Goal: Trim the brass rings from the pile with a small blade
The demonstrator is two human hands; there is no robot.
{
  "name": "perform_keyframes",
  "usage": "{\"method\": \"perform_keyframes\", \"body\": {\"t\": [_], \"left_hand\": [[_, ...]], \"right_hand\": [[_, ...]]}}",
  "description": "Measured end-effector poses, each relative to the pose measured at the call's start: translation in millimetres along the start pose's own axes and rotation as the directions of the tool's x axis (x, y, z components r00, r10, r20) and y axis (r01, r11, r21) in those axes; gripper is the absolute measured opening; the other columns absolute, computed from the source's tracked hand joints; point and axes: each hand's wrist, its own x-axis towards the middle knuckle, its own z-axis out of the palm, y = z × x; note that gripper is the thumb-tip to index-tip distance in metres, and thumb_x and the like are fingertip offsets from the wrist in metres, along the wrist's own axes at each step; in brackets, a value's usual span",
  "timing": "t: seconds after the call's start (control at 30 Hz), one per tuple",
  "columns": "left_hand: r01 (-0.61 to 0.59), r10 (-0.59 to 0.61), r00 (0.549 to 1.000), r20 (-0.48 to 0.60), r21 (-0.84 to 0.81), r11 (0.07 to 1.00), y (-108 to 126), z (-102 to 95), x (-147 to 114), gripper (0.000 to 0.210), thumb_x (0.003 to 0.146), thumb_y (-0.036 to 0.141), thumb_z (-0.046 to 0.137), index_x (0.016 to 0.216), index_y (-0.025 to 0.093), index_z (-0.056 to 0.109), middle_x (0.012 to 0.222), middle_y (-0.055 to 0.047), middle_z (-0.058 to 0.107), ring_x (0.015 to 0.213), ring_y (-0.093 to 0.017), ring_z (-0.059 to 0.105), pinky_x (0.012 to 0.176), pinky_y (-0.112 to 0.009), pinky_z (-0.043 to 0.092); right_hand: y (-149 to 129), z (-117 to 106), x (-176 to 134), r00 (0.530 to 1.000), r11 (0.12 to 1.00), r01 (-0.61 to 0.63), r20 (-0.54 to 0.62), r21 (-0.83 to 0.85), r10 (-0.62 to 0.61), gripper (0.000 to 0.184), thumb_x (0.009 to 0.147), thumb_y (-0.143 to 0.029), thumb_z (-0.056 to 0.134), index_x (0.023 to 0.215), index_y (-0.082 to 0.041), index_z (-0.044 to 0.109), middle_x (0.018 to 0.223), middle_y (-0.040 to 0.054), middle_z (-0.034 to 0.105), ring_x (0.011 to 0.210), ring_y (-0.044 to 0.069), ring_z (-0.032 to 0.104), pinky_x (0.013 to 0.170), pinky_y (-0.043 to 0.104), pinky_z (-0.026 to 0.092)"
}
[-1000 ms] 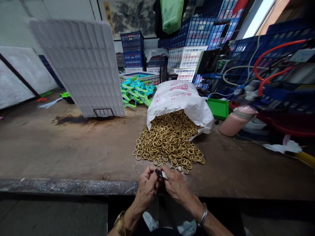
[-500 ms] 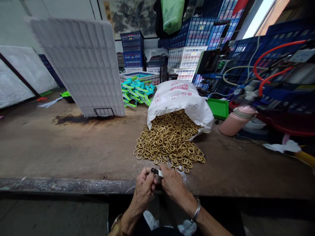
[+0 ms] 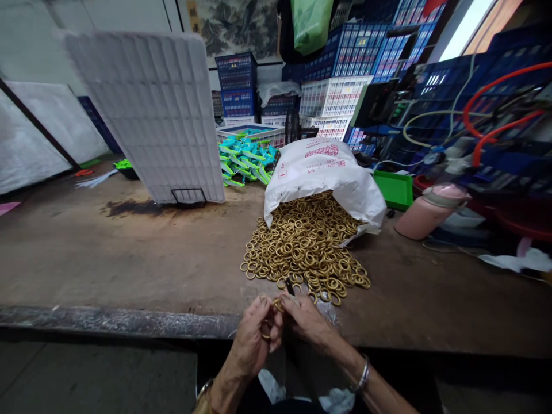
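Observation:
My left hand (image 3: 254, 336) is closed on a brass-coloured ring (image 3: 278, 305), pinched near the fingertips. A second ring (image 3: 266, 333) shows lower down among its fingers. Close beside it, my right hand (image 3: 308, 322) grips a small knife (image 3: 290, 286) with a dark, narrow end sticking up and a pale part near the thumb. The right thumb is at the pinched ring; whether it touches is too small to tell. Just beyond both hands lies a heap of brass-coloured rings (image 3: 297, 247), spilling from the mouth of a white woven sack (image 3: 319, 167) with red print.
Left on the wooden table (image 3: 129, 259) stands a pale ribbed panel (image 3: 150, 115) in a black wire stand. Green and turquoise pieces (image 3: 248, 158) lie behind the heap. Right of the sack are a green tray (image 3: 392, 190) and a pink bottle (image 3: 431, 213). Crates (image 3: 336, 52) are stacked behind.
The knife's dark end has swung from pointing at my left fingers to pointing up and away. A ring now shows between my fingertips. The view has shifted slightly left.

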Motion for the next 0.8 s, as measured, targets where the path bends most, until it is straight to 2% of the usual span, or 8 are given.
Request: {"method": "perform_keyframes", "body": {"t": [0.07, 0.1, 0.2, 0.27, 0.53, 0.63, 0.8], "left_hand": [[0.012, -0.012, 1.0, -0.024, 0.027, 1.0, -2.8, -2.8, 1.6, 0.029, 0.076, 0.043, 0.055, 0.073, 0.016, 0.047, 0.056, 0.004, 0.05, 0.036, -0.003, 0.035, 0.033, -0.014, 0.025], [0.015, -0.013, 0.999, -0.032, 0.045, 0.999, -4.0, -4.5, 2.0, 0.029, 0.076, 0.043, 0.055, 0.072, 0.016, 0.046, 0.055, 0.004, 0.05, 0.036, -0.003, 0.035, 0.033, -0.014, 0.025], [0.011, -0.007, 0.999, -0.046, 0.088, 0.996, -6.6, -9.3, 1.9, 0.028, 0.075, 0.04, 0.058, 0.069, 0.016, 0.044, 0.056, 0.004, 0.051, 0.036, -0.003, 0.035, 0.033, -0.014, 0.024], [0.011, -0.006, 0.998, -0.055, 0.093, 0.996, -7.3, -11.3, 1.4, 0.027, 0.074, 0.038, 0.06, 0.069, 0.017, 0.043, 0.059, 0.003, 0.052, 0.039, -0.003, 0.037, 0.034, -0.013, 0.025], [0.014, -0.009, 0.998, -0.065, 0.085, 0.996, -8.0, -10.1, 0.2, 0.03, 0.069, 0.033, 0.065, 0.088, 0.019, 0.047, 0.062, 0.006, 0.049, 0.041, -0.003, 0.038, 0.034, -0.013, 0.026], [0.032, -0.028, 0.998, -0.051, 0.082, 0.996, -8.3, -9.9, -0.6, 0.028, 0.072, 0.038, 0.062, 0.085, 0.017, 0.049, 0.063, 0.005, 0.047, 0.042, -0.002, 0.038, 0.034, -0.013, 0.026], [-0.007, 0.022, 0.997, -0.074, 0.198, 0.98, -9.4, -11.7, -0.5, 0.028, 0.074, 0.042, 0.059, 0.075, 0.016, 0.047, 0.058, 0.006, 0.046, 0.039, -0.002, 0.034, 0.033, -0.013, 0.025]], "right_hand": [[0.4, 4.8, -1.0, 0.998, 0.996, -0.024, 0.067, 0.088, 0.018, 0.037, 0.079, -0.05, 0.039, 0.063, -0.018, 0.048, 0.051, -0.0035, 0.05, 0.045, 0.009, 0.046, 0.047, 0.021, 0.037], [0.1, 5.4, -1.2, 0.999, 0.997, -0.003, 0.052, 0.075, -0.001, 0.034, 0.078, -0.048, 0.041, 0.064, -0.018, 0.049, 0.052, -0.0035, 0.05, 0.046, 0.009, 0.047, 0.048, 0.022, 0.037], [-3.9, 2.1, -1.4, 0.989, 0.992, 0.095, -0.108, -0.081, -0.104, 0.023, 0.075, -0.04, 0.049, 0.069, -0.018, 0.053, 0.055, -0.0037, 0.051, 0.052, 0.01, 0.047, 0.053, 0.022, 0.038], [-7.8, -1.2, -2.3, 0.974, 0.976, 0.125, -0.168, -0.176, -0.155, 0.021, 0.075, -0.037, 0.049, 0.07, -0.018, 0.054, 0.058, -0.0033, 0.052, 0.056, 0.01, 0.046, 0.056, 0.022, 0.038], [-7.8, -5.3, -5.6, 0.942, 0.913, 0.223, -0.166, -0.341, -0.292, 0.018, 0.079, -0.033, 0.046, 0.072, -0.017, 0.054, 0.064, -0.0026, 0.053, 0.061, 0.01, 0.047, 0.058, 0.021, 0.037], [-6.2, -5.4, -6.8, 0.941, 0.895, 0.221, -0.155, -0.388, -0.3, 0.018, 0.08, -0.033, 0.046, 0.077, -0.018, 0.055, 0.067, -0.0013, 0.055, 0.063, 0.011, 0.049, 0.059, 0.021, 0.038], [-12.9, -6.1, -11.6, 0.924, 0.817, 0.331, -0.012, -0.472, -0.382, 0.023, 0.083, -0.033, 0.042, 0.079, -0.019, 0.059, 0.069, -0.0004, 0.057, 0.064, 0.012, 0.05, 0.061, 0.022, 0.037]]}}
